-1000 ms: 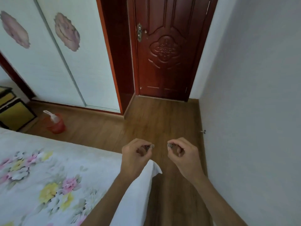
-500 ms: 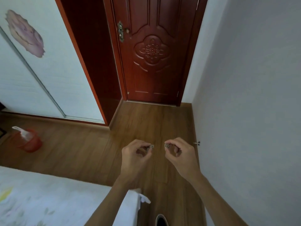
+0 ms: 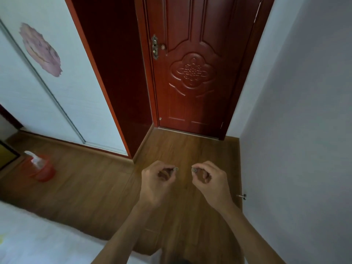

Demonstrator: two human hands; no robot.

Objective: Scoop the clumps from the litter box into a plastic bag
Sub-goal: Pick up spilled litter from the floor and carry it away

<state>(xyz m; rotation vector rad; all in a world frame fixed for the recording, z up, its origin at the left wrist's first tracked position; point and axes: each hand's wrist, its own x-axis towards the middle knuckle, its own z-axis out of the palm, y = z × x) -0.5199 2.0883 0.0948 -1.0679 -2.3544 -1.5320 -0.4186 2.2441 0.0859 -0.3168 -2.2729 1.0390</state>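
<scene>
No litter box, scoop or plastic bag shows in the head view. My left hand [image 3: 155, 184] and my right hand [image 3: 211, 182] are held out side by side above the wooden floor, a short gap between them. Each has curled fingers. The left thumb and forefinger pinch a small grey object [image 3: 176, 169]. The right hand pinches a similar small grey object [image 3: 194, 170]. What these objects are cannot be made out.
A dark red door [image 3: 192, 73] stands closed straight ahead. White wardrobe doors [image 3: 47, 82] line the left, with a red bin [image 3: 41, 169] on the floor below. A white bed corner [image 3: 38, 235] is at lower left. A metal door stop [image 3: 242, 196] juts from the right wall.
The view has moved closer to the door and the bed has slid down and left in the frame. Both hands keep the same pinching pose.
</scene>
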